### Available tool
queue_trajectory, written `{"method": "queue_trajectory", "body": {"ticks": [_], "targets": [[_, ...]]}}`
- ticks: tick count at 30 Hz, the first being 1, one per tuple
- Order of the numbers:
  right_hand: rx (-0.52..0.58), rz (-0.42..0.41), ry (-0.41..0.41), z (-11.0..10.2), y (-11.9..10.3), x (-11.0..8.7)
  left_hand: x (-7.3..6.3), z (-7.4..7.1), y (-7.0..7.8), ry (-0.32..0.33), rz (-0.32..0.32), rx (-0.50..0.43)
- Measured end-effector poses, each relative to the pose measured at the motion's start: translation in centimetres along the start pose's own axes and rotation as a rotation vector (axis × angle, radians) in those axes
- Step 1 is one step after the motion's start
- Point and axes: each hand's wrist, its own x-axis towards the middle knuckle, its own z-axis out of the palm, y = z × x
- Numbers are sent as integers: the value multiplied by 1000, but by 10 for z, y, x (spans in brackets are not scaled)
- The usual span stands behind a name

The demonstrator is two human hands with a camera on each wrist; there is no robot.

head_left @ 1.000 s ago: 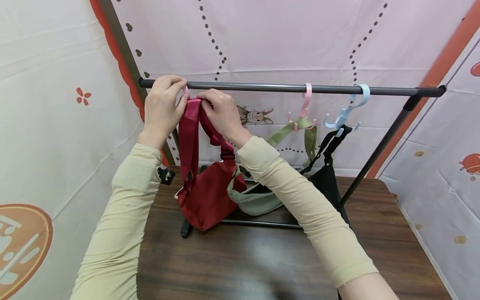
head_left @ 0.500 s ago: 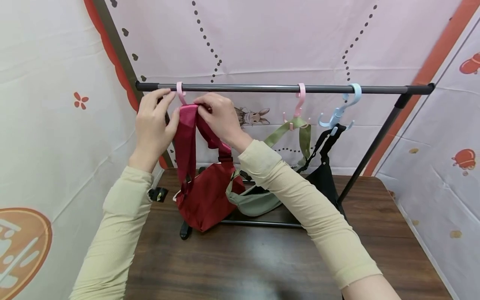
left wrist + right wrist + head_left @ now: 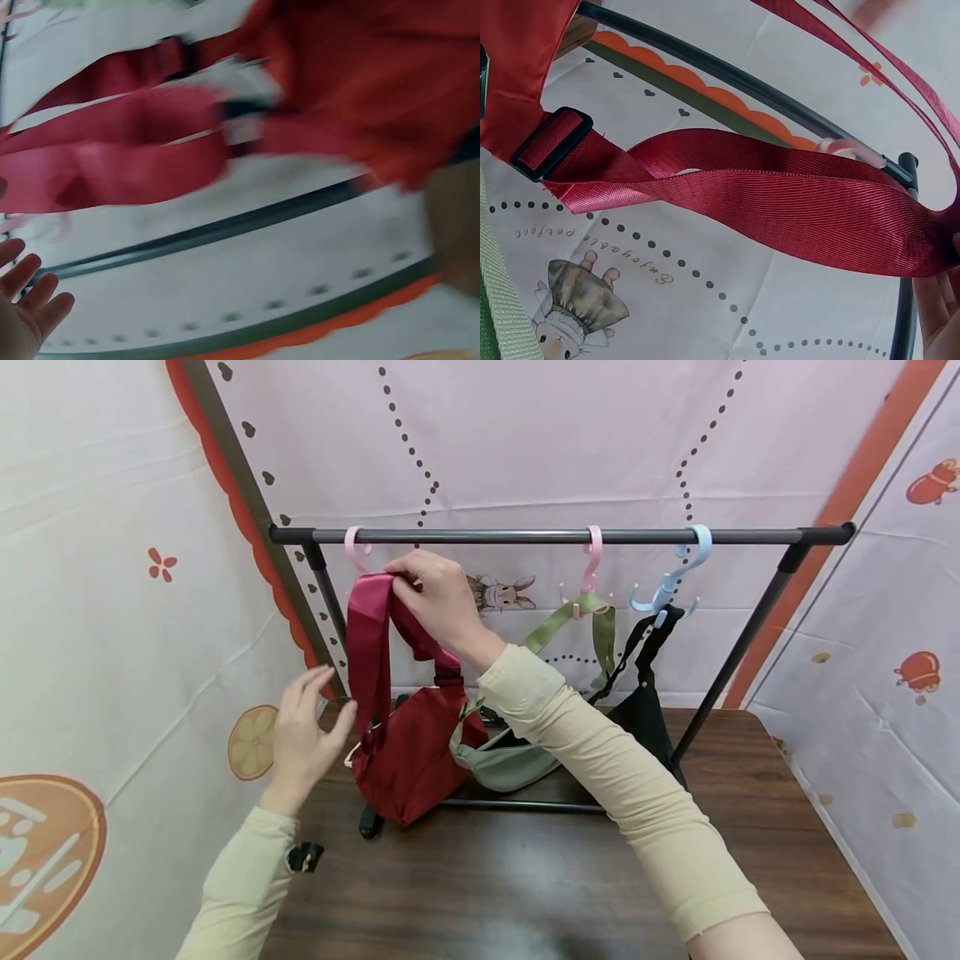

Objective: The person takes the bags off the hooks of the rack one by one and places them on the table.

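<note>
The right hand (image 3: 439, 599) is pinching the red strap (image 3: 368, 618) just below the left pink hook (image 3: 350, 547), the left hand (image 3: 303, 739), loosely spread, is holding nothing, and the red bag (image 3: 420, 756) is hanging beneath, probably light, soft and slightly slippery, best gripped at that strap's top fold.

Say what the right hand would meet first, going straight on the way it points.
Likely the leftmost curved pink plastic hook, just past the red fabric strap the right hand pinches; depth is hard to judge.
</note>
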Motion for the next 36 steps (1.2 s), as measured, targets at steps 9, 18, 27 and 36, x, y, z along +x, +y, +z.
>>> {"method": "queue_trajectory", "body": {"ticks": [9, 18, 27, 36], "targets": [[-23, 28, -31, -3, -4, -1, -96, 31, -25, -222, -474, 86], [-22, 37, -49, -7, -5, -3, -139, 49, -33, -351, -770, 45], [-13, 40, -53, -8, -6, -6, -153, 59, -36, -219, -840, -63], [9, 34, -61, -9, -6, -10, -152, 64, -36, -33, -840, -39]]}}
